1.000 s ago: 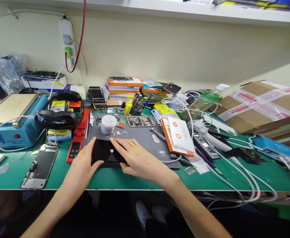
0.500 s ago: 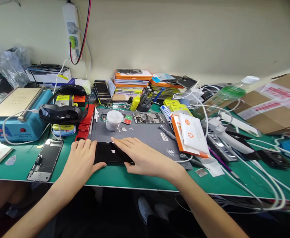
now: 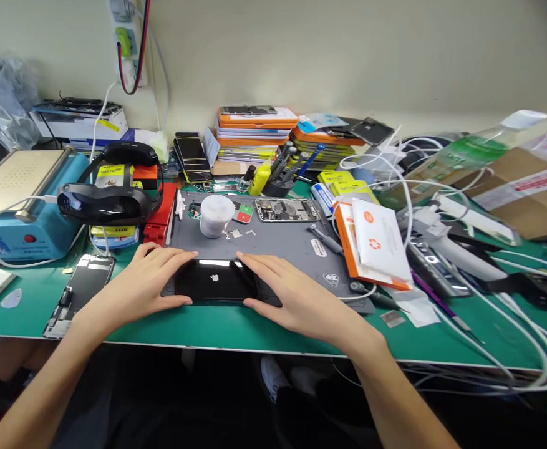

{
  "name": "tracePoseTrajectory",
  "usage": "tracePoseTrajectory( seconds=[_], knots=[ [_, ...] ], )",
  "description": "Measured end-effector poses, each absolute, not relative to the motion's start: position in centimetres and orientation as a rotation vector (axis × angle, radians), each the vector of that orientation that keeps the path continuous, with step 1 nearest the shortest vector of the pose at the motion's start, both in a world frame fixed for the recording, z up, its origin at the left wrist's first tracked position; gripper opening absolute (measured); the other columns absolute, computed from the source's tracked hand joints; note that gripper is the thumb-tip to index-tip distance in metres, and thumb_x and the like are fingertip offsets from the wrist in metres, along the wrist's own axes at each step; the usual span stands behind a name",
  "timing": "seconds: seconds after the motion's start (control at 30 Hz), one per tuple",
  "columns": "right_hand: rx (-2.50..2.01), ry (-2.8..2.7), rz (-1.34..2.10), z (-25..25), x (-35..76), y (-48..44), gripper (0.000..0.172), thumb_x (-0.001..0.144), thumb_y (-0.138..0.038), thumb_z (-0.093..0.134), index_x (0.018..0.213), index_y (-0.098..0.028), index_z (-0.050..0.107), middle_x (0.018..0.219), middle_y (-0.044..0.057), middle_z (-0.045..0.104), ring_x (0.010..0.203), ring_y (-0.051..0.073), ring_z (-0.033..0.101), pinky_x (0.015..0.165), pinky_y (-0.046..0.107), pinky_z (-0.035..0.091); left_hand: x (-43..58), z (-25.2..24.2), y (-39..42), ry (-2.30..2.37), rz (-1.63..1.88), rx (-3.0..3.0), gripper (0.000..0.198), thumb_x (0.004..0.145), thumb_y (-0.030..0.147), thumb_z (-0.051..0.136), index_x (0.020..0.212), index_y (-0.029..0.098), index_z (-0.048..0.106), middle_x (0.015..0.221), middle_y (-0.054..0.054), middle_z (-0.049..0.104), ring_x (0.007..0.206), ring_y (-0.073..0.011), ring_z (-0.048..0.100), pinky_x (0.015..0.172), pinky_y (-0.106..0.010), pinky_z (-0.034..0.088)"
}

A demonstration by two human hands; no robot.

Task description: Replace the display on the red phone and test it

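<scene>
A black phone (image 3: 217, 284) lies sideways at the front edge of the grey work mat (image 3: 282, 246), a white apple logo on its dark screen. My left hand (image 3: 149, 280) holds its left end, fingertips along the far edge and thumb at the near edge. At the other end, my right hand (image 3: 287, 290) grips it the same way. Just beyond the phone stands a white tub (image 3: 216, 216), with small metal pieces (image 3: 236, 234) beside it. An opened phone frame (image 3: 287, 210) lies farther back on the mat.
Left of my hands are a detached phone screen (image 3: 82, 290), a black headset (image 3: 107, 202) and a blue heating plate machine (image 3: 25, 206). To the right lie an orange-and-white box (image 3: 373, 240), cables and a tilted bottle (image 3: 455, 162). A tool holder (image 3: 280, 184) stands behind.
My hands have moved apart toward the phone's ends, uncovering more of its screen. The phone still lies at the mat's front, now with a bright reflection. The camera view has shifted slightly.
</scene>
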State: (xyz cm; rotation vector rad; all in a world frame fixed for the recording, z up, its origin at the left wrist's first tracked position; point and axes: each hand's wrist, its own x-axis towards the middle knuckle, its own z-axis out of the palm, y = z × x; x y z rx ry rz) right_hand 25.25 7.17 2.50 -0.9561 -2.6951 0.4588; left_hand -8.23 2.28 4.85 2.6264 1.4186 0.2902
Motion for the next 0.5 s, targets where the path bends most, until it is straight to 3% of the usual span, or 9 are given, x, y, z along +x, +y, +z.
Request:
tracePoseTrajectory(
  seconds=[0.27, 0.5],
  knots=[
    [-0.939, -2.678, 0.487, 2.32, 25.59, 7.76, 0.067, 0.107, -0.037, 0.067, 0.167, -0.023, 0.042, 0.162, 0.013, 0.060, 0.147, 0.032, 0.060, 0.122, 0.057, 0.056, -8.44, 4.37, 1.68, 1.389, 0.333, 2.658, 0.067, 0.107, 0.048, 0.067, 0.163, 0.022, 0.042, 0.152, -0.013, 0.066, 0.138, -0.0304, 0.063, 0.113, -0.043, 0.051],
    [-0.923, -2.690, 0.473, 2.61, 25.49, 8.01, 0.058, 0.106, -0.038, 0.068, 0.159, -0.020, 0.052, 0.158, 0.015, 0.064, 0.144, 0.034, 0.063, 0.121, 0.057, 0.057, -8.23, 4.10, 1.72, 1.350, 0.386, 2.699, 0.059, 0.108, 0.043, 0.066, 0.158, 0.020, 0.047, 0.151, -0.014, 0.067, 0.136, -0.0304, 0.065, 0.114, -0.045, 0.053]
  ],
)
